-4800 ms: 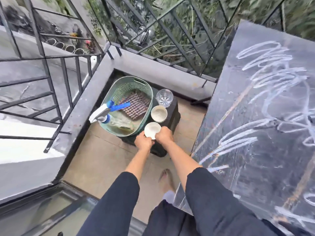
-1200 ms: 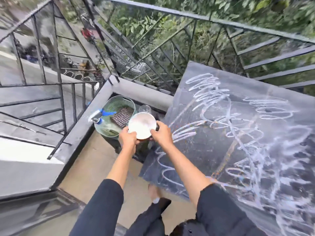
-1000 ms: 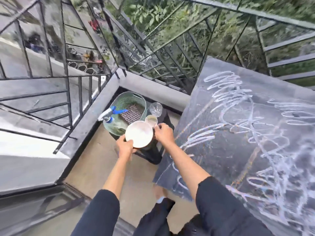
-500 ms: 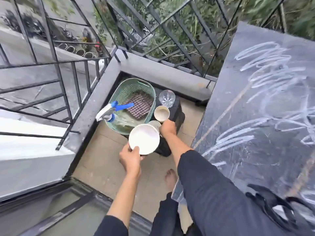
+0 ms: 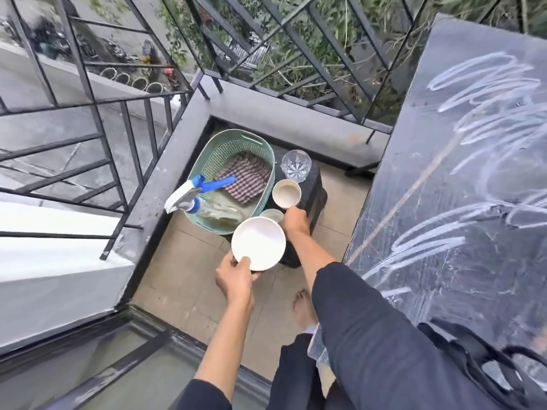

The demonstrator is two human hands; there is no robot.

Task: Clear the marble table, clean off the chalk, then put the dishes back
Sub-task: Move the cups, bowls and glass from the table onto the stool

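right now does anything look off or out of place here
Yes. White chalk scribbles sprawl across the dark marble table. The spray bottle hangs tilted over the rim of the green basket, its nozzle poking outside. Nothing looks spilled or broken.

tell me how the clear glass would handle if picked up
The clear glass looks thick, faceted: probably heavy for its size, breakable. It stands upright near the edge of the black stool, so a push might topple it.

Black stool (image 5: 317, 190) bears basket (image 5: 219, 155), glass (image 5: 296, 166), cup (image 5: 286, 193)
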